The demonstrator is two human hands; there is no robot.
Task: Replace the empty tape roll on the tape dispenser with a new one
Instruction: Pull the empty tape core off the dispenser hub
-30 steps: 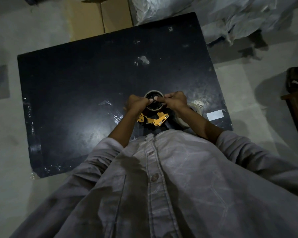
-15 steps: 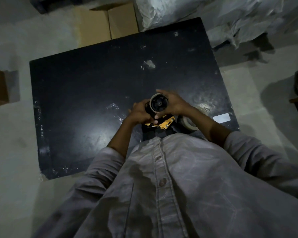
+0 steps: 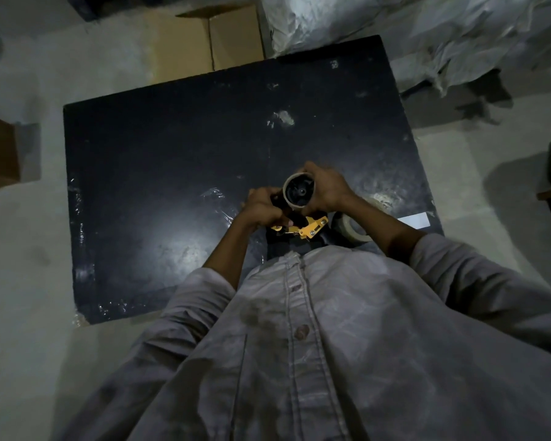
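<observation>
Grey crumpled cotton, a buttoned shirt (image 3: 299, 345), fills the near half of my head view, with both sleeves pushed up the forearms. Just beyond the collar sits the yellow-and-black handheld tape dispenser (image 3: 309, 229), held low over the near edge of the black rectangular surface (image 3: 172, 154).

The left hand (image 3: 261, 210) is clenched around the dispenser's dark body, steadying it. The right hand (image 3: 328, 189) wraps its fingers around the outside of the brown cardboard tape core (image 3: 298, 194), the empty roll, which faces up at me with the black hub showing through its middle.

I judge the step in hand to be pulling the spent core off the hub; it looks seated or nearly so, and I cannot tell how far it has slid. The next move calls for a straight pull along the hub's axis while the left hand holds the frame firm, then a reach to the replacement. That pale new roll of tape (image 3: 344, 227) lies flat on the surface just beside the right forearm, partly hidden by it.

Further right, near the surface's edge, is a small white rectangular label (image 3: 415, 221); I can read nothing on it, and no brand shows on the dispenser in this dim light. Beyond the far edge stand an open tan cardboard box (image 3: 210, 36) and heaped white plastic sheeting (image 3: 395, 27).
</observation>
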